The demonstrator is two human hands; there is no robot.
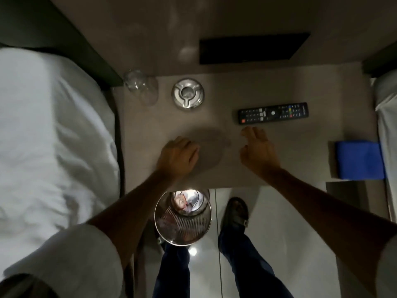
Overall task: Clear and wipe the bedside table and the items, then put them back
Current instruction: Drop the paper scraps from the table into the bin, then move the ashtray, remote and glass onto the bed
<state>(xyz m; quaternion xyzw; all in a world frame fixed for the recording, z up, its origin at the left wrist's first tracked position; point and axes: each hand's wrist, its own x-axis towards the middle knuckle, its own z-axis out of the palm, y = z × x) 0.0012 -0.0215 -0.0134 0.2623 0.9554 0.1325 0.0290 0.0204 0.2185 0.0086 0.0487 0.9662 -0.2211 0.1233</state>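
Looking down from the head camera, the remote control (273, 113) lies on the worktop (290, 160), long axis running left to right. The right hand (258, 150) hovers just beside its near edge, fingers spread, empty; the left hand (178, 157), loosely curled and empty, sits farther off. Left of the remote stand an ashtray (188, 93) and glasses (140, 86); a blue cloth (358, 159) lies right. Nothing blocks the reach.

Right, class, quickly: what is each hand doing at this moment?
Left hand: loosely curled, empty, over the bedside table.
Right hand: open, empty, near the remote.
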